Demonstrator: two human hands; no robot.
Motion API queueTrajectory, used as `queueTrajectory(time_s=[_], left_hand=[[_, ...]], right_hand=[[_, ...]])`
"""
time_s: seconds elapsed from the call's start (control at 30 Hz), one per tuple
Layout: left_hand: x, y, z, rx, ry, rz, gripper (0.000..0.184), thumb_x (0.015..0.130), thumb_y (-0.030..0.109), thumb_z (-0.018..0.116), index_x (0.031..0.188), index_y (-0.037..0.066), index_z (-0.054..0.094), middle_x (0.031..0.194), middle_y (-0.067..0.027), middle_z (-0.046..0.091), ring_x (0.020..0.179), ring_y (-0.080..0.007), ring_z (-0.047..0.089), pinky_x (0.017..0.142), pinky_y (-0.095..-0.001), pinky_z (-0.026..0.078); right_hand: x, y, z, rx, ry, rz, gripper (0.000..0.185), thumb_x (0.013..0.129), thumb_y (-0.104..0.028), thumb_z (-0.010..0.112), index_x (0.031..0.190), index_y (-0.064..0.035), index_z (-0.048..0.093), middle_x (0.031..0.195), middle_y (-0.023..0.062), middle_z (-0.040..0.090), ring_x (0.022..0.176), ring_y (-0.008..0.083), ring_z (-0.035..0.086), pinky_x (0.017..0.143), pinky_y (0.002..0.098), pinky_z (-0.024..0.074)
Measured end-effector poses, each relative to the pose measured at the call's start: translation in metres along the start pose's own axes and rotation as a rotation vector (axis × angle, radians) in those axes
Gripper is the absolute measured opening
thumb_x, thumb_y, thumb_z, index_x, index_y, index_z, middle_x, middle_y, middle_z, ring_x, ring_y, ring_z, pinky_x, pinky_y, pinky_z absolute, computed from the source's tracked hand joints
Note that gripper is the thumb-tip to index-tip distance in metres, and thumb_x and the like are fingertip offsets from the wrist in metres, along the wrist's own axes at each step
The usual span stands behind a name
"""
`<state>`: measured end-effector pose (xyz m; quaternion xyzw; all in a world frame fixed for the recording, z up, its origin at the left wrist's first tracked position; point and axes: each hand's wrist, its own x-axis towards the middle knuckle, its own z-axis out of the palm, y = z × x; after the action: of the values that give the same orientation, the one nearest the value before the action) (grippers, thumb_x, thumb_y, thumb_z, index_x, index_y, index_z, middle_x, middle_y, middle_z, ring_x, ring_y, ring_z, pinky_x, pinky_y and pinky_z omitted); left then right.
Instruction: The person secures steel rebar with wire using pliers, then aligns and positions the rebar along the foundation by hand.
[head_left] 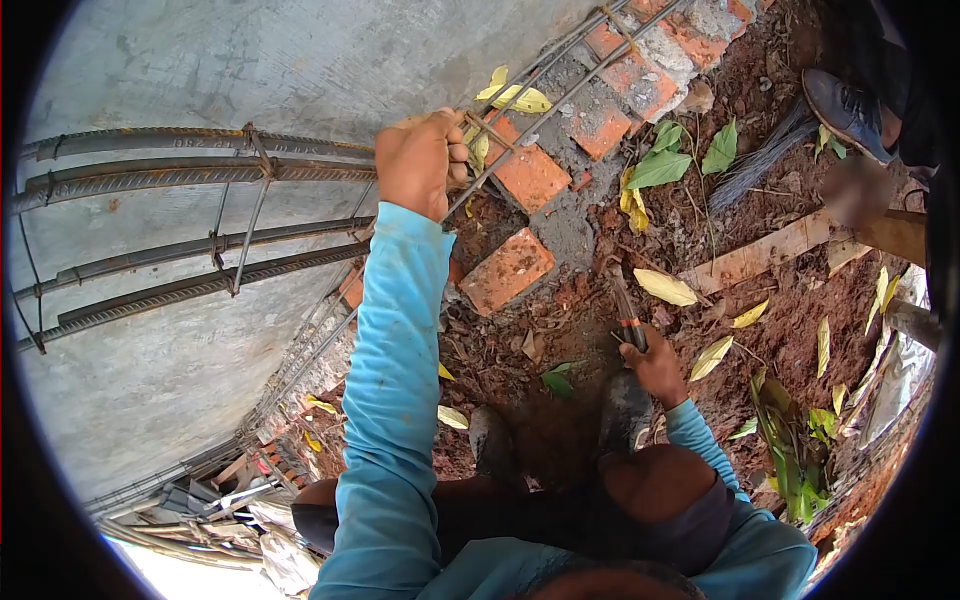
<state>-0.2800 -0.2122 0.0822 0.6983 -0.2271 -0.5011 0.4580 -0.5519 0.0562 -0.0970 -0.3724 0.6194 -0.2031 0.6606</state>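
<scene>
My left hand [418, 160] is closed at the rebar cage [210, 170], beside the wall, its fingers curled around steel where the long bars meet a thin tie. The hand hides the exact grip. Thinner rebar [560, 95] runs on past it, above a row of bricks. Lower down, my right hand [655, 368] is wrapped around the handles of dark metal pincers [627, 305] with a bit of red on them. The pincers point away from me, over the soil, apart from the rebar. A loose-looking brick [507, 271] lies between the two hands.
A grey plastered wall [200, 80] rises on the left. Binding wire [765, 155] lies in a bundle near another person's shoe [848, 112]. A wooden plank [765, 252] and fallen leaves rest on uneven soil. Scrap [220, 500] is piled at lower left.
</scene>
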Motion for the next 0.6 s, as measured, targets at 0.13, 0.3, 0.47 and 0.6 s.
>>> queueTrajectory(time_s=[0.13,0.3,0.47,0.6], left_hand=[[0.043,0.001,0.023,0.780,0.281,0.436,0.019,0.090,0.012,0.061,0.097,-0.004,0.068,0.073,-0.0059,0.064,0.059,-0.0125,0.056,0.054,-0.0284,0.044],[0.049,0.001,0.049,0.762,0.106,0.732,0.020,0.086,0.013,0.065,0.090,-0.005,0.071,0.077,-0.0147,0.071,0.066,-0.0207,0.067,0.066,-0.0365,0.053],[0.021,-0.030,0.015,0.327,0.166,0.486,0.017,0.091,0.009,0.061,0.097,-0.004,0.069,0.072,-0.0083,0.066,0.055,-0.0108,0.057,0.049,-0.0258,0.044],[0.022,-0.008,0.030,0.276,0.165,0.391,0.018,0.093,0.009,0.058,0.097,-0.005,0.067,0.072,-0.0099,0.067,0.053,-0.0118,0.056,0.047,-0.0255,0.044]], right_hand=[[0.009,0.012,0.006,-0.057,-0.014,-0.026,0.039,0.089,-0.017,0.067,0.125,-0.0047,0.059,0.069,0.0081,0.056,0.062,0.0157,0.055,0.060,0.0343,0.0466],[0.017,0.010,0.013,-0.123,-0.003,-0.079,0.039,0.089,-0.021,0.069,0.125,-0.0081,0.059,0.072,0.0100,0.056,0.064,0.0222,0.056,0.063,0.0372,0.0466],[0.013,0.000,0.013,-0.186,-0.006,-0.119,0.039,0.088,-0.025,0.069,0.124,-0.0101,0.059,0.075,0.0123,0.056,0.068,0.0279,0.056,0.066,0.0398,0.0465],[0.022,-0.011,0.005,-0.246,-0.079,-0.081,0.040,0.089,-0.023,0.068,0.126,-0.0093,0.058,0.079,0.0115,0.056,0.071,0.0246,0.055,0.069,0.0376,0.0465]])
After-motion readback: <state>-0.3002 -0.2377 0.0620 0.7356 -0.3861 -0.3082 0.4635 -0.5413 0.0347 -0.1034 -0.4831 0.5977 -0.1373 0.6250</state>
